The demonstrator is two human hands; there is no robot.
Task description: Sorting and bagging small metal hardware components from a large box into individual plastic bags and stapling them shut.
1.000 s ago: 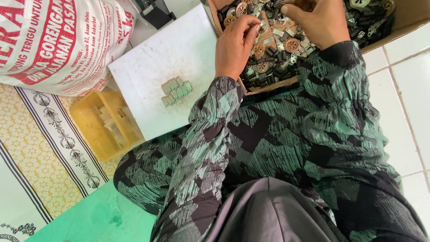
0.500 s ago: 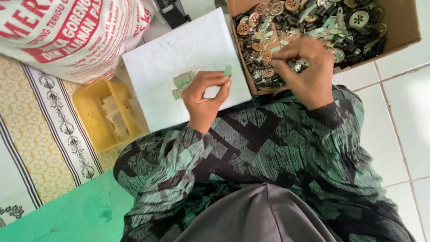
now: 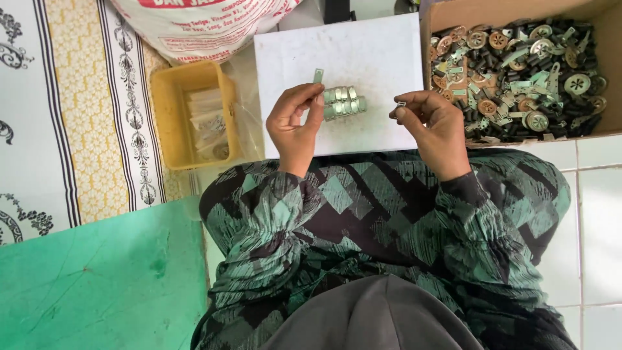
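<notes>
While both hands' fingers pinch small metal pieces: white board (image 3: pixel 376 52) on pale tiled floor (image 3: pixel 599 214).

A yellow plastic tub (image 3: pixel 170 116) holding small clear bags sits left of the white board (image 3: pixel 363 45), with a printed white sack (image 3: pixel 201 26) beyond it at the far edge. A patterned mat (image 3: pixel 78 110) covers the far left, a green sheet (image 3: pixel 97 279) lies near left, and white floor tiles (image 3: pixel 599 214) show on the right.

Board (image 3: pixel 363 52) lies between tub (image 3: pixel 170 123) left and box (image 3: pixel 453 13) right.
</notes>
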